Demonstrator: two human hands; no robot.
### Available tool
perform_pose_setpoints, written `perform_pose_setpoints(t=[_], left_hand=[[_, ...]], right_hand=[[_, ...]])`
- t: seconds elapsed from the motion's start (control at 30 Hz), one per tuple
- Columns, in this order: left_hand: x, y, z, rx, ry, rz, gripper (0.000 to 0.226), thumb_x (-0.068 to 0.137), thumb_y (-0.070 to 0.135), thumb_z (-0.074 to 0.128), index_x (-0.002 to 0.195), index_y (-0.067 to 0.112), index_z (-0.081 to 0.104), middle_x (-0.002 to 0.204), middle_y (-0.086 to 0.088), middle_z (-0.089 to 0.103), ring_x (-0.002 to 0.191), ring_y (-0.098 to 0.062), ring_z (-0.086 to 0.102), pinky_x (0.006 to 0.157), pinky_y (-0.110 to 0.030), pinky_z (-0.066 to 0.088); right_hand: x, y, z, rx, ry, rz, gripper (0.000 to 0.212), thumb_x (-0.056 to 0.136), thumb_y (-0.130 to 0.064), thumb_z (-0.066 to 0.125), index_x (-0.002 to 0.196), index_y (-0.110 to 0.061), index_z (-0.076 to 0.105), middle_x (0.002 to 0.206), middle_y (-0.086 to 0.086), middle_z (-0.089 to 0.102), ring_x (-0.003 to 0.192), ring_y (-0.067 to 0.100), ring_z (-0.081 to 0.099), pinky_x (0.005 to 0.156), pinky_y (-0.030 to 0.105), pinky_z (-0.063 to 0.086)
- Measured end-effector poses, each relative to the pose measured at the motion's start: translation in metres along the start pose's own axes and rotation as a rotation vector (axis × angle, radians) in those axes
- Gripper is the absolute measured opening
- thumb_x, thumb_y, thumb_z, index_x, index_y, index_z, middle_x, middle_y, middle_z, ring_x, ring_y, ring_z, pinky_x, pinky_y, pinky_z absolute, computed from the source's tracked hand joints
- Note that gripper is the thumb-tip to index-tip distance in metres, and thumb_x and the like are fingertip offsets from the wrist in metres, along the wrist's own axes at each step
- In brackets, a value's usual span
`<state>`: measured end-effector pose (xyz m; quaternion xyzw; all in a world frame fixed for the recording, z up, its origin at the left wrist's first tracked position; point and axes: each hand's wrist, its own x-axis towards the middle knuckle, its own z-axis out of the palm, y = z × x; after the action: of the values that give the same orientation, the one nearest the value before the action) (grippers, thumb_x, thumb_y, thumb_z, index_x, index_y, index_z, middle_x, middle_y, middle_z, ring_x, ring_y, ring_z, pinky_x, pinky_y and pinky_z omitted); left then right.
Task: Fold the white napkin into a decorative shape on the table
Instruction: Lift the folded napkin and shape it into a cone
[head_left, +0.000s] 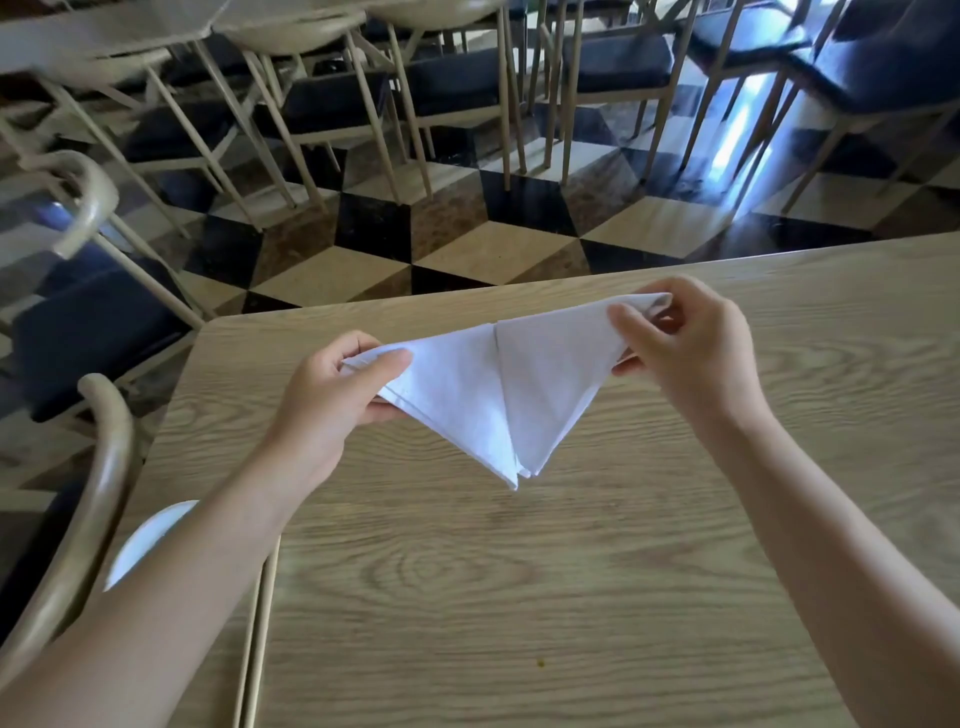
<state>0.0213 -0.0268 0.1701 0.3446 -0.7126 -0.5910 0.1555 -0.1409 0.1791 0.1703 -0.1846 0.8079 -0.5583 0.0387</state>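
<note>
Napkin (498, 384) held above the counter (571, 597), folded to a triangle, long edge running hand to hand, tip hanging down toward the person. Left hand (337, 395) pinches the left corner and right hand (680, 343) pinches the right corner, each grip clamped on cloth. Centre seam lies midway, neither hand nearer; no containers in use.

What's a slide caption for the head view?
Left hand and right hand pinch opposite corners of a white napkin folded into a triangle, over a wood-grain table.
</note>
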Motion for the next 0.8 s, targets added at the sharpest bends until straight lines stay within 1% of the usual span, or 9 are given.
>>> perform_pose_setpoints(t=[0.07, 0.17, 0.23, 0.37, 0.43, 0.5, 0.63, 0.7, 0.8], left_hand=[[-0.009, 0.012, 0.009, 0.006, 0.047, 0.026, 0.014, 0.084, 0.015, 0.063, 0.074, 0.009, 0.056, 0.078, -0.008, 0.062, 0.071, -0.017, 0.063, 0.068, -0.032, 0.058], [-0.018, 0.026, 0.020, -0.006, 0.057, 0.045, 0.013, 0.086, 0.016, 0.061, 0.079, 0.008, 0.056, 0.077, -0.005, 0.065, 0.072, -0.018, 0.066, 0.068, -0.035, 0.059], [-0.021, 0.033, 0.027, -0.041, 0.039, 0.042, 0.011, 0.089, 0.019, 0.059, 0.084, 0.009, 0.057, 0.081, -0.007, 0.068, 0.077, -0.023, 0.069, 0.069, -0.037, 0.059], [-0.024, 0.037, 0.031, -0.193, -0.080, -0.062, 0.032, 0.091, 0.037, 0.049, 0.096, 0.009, 0.063, 0.082, -0.008, 0.074, 0.076, -0.021, 0.072, 0.059, -0.025, 0.056], [-0.025, 0.035, 0.028, -0.239, -0.111, -0.103, 0.044, 0.080, 0.048, 0.053, 0.094, 0.008, 0.065, 0.078, -0.006, 0.075, 0.076, -0.019, 0.072, 0.060, -0.026, 0.057], [-0.025, 0.029, 0.024, -0.278, -0.120, -0.155, 0.053, 0.073, 0.051, 0.057, 0.099, 0.006, 0.066, 0.089, -0.010, 0.075, 0.082, -0.022, 0.072, 0.067, -0.031, 0.057], [-0.026, 0.014, 0.021, -0.331, -0.180, -0.247, 0.052, 0.081, 0.042, 0.061, 0.112, -0.001, 0.062, 0.107, -0.019, 0.070, 0.095, -0.028, 0.068, 0.082, -0.040, 0.056], [-0.026, 0.004, 0.024, -0.345, -0.189, -0.285, 0.045, 0.085, 0.028, 0.059, 0.116, -0.006, 0.058, 0.112, -0.023, 0.066, 0.096, -0.030, 0.068, 0.081, -0.039, 0.057], [-0.027, -0.005, 0.031, -0.376, -0.205, -0.330, 0.038, 0.086, 0.014, 0.052, 0.115, -0.011, 0.056, 0.116, -0.030, 0.061, 0.097, -0.032, 0.067, 0.074, -0.036, 0.058]], right_hand=[[-0.014, -0.022, 0.009, -0.059, 0.004, -0.096, 0.012, 0.080, -0.021, 0.066, 0.077, -0.010, 0.060, 0.069, 0.006, 0.068, 0.055, 0.017, 0.068, 0.048, 0.024, 0.051], [-0.031, -0.049, 0.028, -0.086, -0.049, -0.176, 0.014, 0.080, -0.023, 0.066, 0.077, -0.011, 0.059, 0.066, 0.001, 0.065, 0.061, 0.019, 0.065, 0.056, 0.034, 0.052], [-0.035, -0.059, 0.042, -0.123, -0.109, -0.218, 0.014, 0.081, -0.024, 0.064, 0.078, -0.011, 0.060, 0.064, -0.004, 0.061, 0.061, 0.015, 0.061, 0.059, 0.034, 0.050], [-0.036, -0.063, 0.064, -0.129, -0.327, -0.242, 0.016, 0.083, -0.027, 0.062, 0.082, -0.011, 0.062, 0.073, -0.006, 0.065, 0.070, 0.014, 0.061, 0.068, 0.036, 0.052], [-0.036, -0.061, 0.070, -0.142, -0.464, -0.286, 0.014, 0.085, -0.025, 0.060, 0.085, -0.011, 0.065, 0.081, -0.002, 0.069, 0.076, 0.016, 0.064, 0.073, 0.039, 0.053], [-0.033, -0.058, 0.069, -0.148, -0.593, -0.338, 0.013, 0.086, -0.016, 0.058, 0.092, -0.008, 0.067, 0.088, -0.001, 0.070, 0.082, 0.015, 0.064, 0.079, 0.036, 0.052], [-0.017, -0.042, 0.052, -0.091, -0.907, -0.270, 0.032, 0.087, -0.005, 0.054, 0.114, -0.019, 0.064, 0.101, -0.009, 0.067, 0.096, 0.008, 0.062, 0.092, 0.027, 0.049], [-0.014, -0.029, 0.050, -0.099, -0.996, -0.240, 0.035, 0.088, -0.003, 0.054, 0.119, -0.018, 0.062, 0.104, -0.010, 0.066, 0.102, 0.010, 0.062, 0.097, 0.031, 0.047], [-0.016, -0.015, 0.049, -0.088, -1.016, -0.207, 0.035, 0.089, -0.003, 0.055, 0.122, -0.016, 0.059, 0.108, -0.003, 0.066, 0.105, 0.012, 0.062, 0.099, 0.034, 0.047]])
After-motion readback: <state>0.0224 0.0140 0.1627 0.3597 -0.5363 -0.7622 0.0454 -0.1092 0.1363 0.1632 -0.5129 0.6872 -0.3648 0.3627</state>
